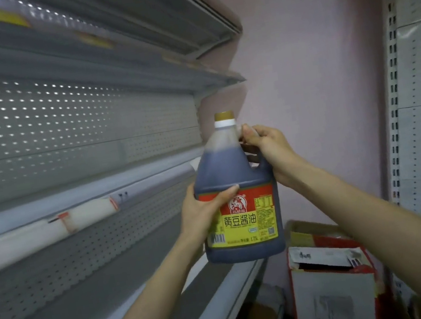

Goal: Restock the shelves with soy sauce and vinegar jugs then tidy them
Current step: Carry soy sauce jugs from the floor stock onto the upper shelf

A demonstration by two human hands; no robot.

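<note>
Dark soy jug (229, 167) hangs upright before the shelf (95, 185): right grip (266, 146) curls round its handle to bear weight, left grip (201, 211) clasps the label side, likely steadying it.

I see jug (230, 167): dark brown liquid, gold cap, white collar, label red over yellow w/ black chars. Shelves (69, 192) at 9 o'clock grey, back panels dotted w/ perforations. Wall (298, 59) pale pink. Carton (334, 292) at 5 o'clock red, white, yellow.
</note>
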